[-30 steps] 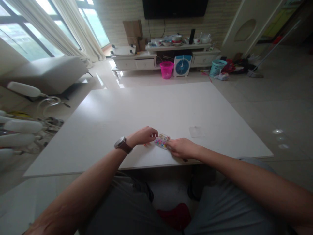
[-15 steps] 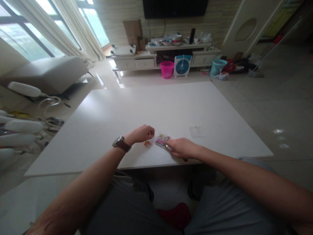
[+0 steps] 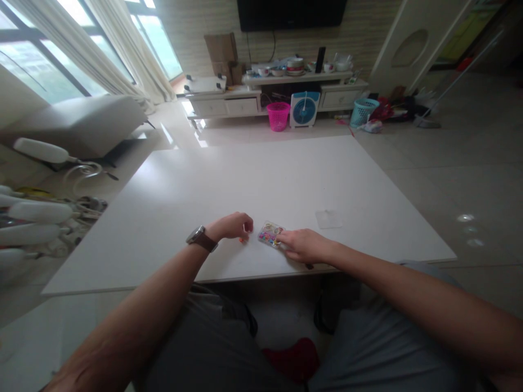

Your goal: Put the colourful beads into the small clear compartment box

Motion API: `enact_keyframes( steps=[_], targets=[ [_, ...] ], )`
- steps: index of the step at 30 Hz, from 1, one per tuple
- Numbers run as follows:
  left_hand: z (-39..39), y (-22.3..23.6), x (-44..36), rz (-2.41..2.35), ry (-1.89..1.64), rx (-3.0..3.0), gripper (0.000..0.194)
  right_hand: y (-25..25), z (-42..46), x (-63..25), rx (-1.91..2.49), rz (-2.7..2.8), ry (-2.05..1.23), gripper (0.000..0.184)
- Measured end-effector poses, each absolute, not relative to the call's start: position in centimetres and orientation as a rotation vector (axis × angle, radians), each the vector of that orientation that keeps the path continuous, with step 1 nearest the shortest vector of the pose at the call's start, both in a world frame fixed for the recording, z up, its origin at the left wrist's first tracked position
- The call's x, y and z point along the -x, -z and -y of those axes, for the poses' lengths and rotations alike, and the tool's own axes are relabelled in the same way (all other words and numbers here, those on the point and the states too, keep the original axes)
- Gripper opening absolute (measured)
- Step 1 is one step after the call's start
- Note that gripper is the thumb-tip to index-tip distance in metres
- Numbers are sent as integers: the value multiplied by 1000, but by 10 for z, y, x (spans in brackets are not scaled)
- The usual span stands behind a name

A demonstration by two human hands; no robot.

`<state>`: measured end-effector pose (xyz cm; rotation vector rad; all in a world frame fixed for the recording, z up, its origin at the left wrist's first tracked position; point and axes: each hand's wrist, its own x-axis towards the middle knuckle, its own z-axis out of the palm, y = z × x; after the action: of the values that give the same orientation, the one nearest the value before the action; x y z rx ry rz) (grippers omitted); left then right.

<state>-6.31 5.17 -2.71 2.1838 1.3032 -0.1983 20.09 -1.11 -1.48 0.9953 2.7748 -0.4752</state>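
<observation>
A small clear plastic box [image 3: 268, 224] of colourful little pieces lies on the white table in front of me. My right hand [image 3: 304, 245] grips its right edge, with fingertips over the near right corner. Just left of the box, my left hand [image 3: 237, 225] hovers low with thumb and fingers a little apart. Small orange pieces [image 3: 244, 239] lie on the tabletop under those fingertips, partly hidden by them. A flat clear lid [image 3: 328, 219] rests further right, apart from both hands.
The white table [image 3: 261, 174] reaches far ahead, its near edge close to my legs. White-backed chairs [image 3: 41, 211] stand at the left. Beyond the table are a pink basket [image 3: 278, 117], a blue fan [image 3: 304, 110] and a low cabinet [image 3: 208, 107].
My left hand has moved slightly left and down, its fingers now over the small orange pieces. My right hand and the box have hardly moved.
</observation>
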Motion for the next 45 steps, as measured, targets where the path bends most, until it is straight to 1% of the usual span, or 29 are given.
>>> enact_keyframes(
  steps=[5,10,15,18,27,33,40,45],
  targets=[
    [-51,32,61,-1252,213,-2168,20,16,11,-200,-961,-2792,485,37],
    [-50,26,59,-1245,163,-2200,13,16,11,-201,-966,-2804,499,39],
    [-47,11,56,-1249,-29,-2328,15,18,11,-203,-934,-2822,541,48],
    [-43,6,50,-1165,-104,-2356,16,20,10,-204,-928,-2826,563,48],
    [-32,13,29,-999,-123,-2366,15,24,11,-201,-956,-2821,559,52],
    [-30,20,22,-975,-155,-2364,16,19,8,-202,-983,-2844,526,47],
    [-25,23,15,-929,-173,-2444,15,13,4,-205,-1067,-2852,370,31],
    [-24,24,11,-925,-152,-2481,16,10,5,-205,-1070,-2837,361,32]
  ],
)
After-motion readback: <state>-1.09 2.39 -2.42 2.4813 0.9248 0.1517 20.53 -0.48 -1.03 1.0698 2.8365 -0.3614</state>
